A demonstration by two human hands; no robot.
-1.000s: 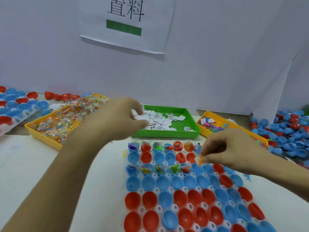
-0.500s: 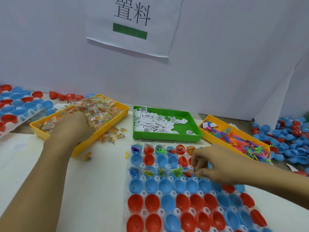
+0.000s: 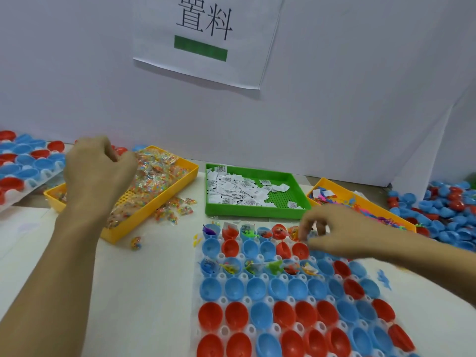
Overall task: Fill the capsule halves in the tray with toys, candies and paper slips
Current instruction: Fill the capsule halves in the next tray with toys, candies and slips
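A white capsule tray (image 3: 221,256) holds rows of blue and red capsule halves (image 3: 233,287). The top row and the third row (image 3: 253,267) have small toys in them; the top row also shows wrappers. My left hand (image 3: 98,173) hovers over the yellow candy tray (image 3: 159,200) with its fingers curled round candy packets (image 3: 154,173). My right hand (image 3: 337,234) is over the right end of the top row, fingertips pointing down. It is blurred, and what it holds is hidden. Paper slips (image 3: 231,186) lie in the green tray (image 3: 252,213). Coloured toys (image 3: 381,216) fill a yellow tray (image 3: 322,182).
Loose candy packets (image 3: 175,212) lie between the candy tray and the capsule tray, one more (image 3: 136,242) nearer me. Another capsule tray (image 3: 23,161) is at far left, a heap of loose capsule halves (image 3: 450,210) at far right. A blue toy (image 3: 383,278) lies right of the tray.
My left hand went from the paper slips to the candy tray, dug in and has now lifted. My right hand moved from the third row up to the top row.
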